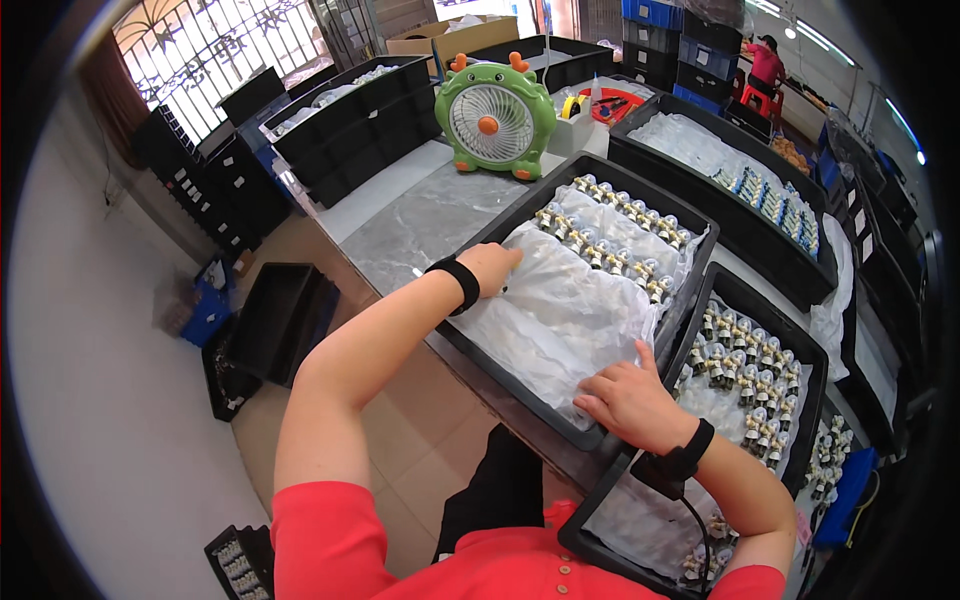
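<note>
My left hand point(490, 268) is closed at the left side of a black tray point(708, 250), with the edge of a crumpled white sheet point(560, 310) at its fingertips. On the near right part of that sheet rests my right hand point(635, 402), thumb and fingers apart, close to the tray's near right corner. Beyond the sheet stand rows of small figurines point(610, 255) with clear domed tops and dark bases, on white lining. The sheet covers the near part of the tray, so what lies under it is hidden. Both wrists wear black bands.
To the right, another black tray point(822, 372) holds more figurines. A long black tray point(640, 112) with blue-toned pieces lies behind it. A green fan point(497, 118) stands on the table beyond my left hand. Stacked bins point(215, 185) line the left. A person point(766, 68) sits far back.
</note>
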A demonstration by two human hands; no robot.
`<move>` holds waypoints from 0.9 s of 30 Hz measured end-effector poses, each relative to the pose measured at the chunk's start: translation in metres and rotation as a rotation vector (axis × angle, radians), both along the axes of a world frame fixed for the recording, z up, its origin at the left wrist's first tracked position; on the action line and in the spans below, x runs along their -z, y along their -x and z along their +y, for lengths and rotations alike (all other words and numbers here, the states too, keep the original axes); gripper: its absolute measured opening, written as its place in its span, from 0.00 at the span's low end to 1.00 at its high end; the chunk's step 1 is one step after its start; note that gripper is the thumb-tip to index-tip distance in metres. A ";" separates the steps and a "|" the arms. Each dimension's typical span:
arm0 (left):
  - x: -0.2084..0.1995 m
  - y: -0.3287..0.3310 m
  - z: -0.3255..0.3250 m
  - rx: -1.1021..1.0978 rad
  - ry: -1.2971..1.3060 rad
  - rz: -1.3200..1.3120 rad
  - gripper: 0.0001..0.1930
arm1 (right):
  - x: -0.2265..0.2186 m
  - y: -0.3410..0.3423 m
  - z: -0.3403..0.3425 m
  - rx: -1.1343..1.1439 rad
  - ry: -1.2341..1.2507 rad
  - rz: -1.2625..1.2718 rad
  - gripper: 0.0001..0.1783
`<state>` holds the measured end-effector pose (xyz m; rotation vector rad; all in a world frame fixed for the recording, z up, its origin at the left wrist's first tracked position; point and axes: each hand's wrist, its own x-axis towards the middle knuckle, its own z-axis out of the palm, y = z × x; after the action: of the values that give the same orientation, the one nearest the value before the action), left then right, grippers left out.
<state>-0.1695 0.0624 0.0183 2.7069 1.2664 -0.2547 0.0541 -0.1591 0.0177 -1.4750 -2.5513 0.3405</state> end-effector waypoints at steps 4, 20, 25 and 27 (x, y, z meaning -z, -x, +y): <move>-0.018 0.002 -0.015 -0.065 0.023 -0.005 0.30 | 0.002 0.000 0.000 -0.001 -0.011 0.006 0.15; -0.024 0.003 -0.041 0.042 0.213 0.071 0.33 | -0.035 -0.022 -0.049 0.026 -0.198 0.160 0.16; -0.017 0.001 -0.052 0.051 0.162 0.148 0.31 | -0.045 -0.032 -0.083 0.027 -0.200 0.160 0.15; -0.011 0.011 -0.046 0.035 0.185 0.143 0.30 | -0.046 -0.038 -0.096 0.032 -0.202 0.160 0.15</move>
<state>-0.1807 0.0163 0.0292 2.5939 1.1660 -0.5495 0.0916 -0.2550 0.0640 -1.3555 -2.3568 0.1818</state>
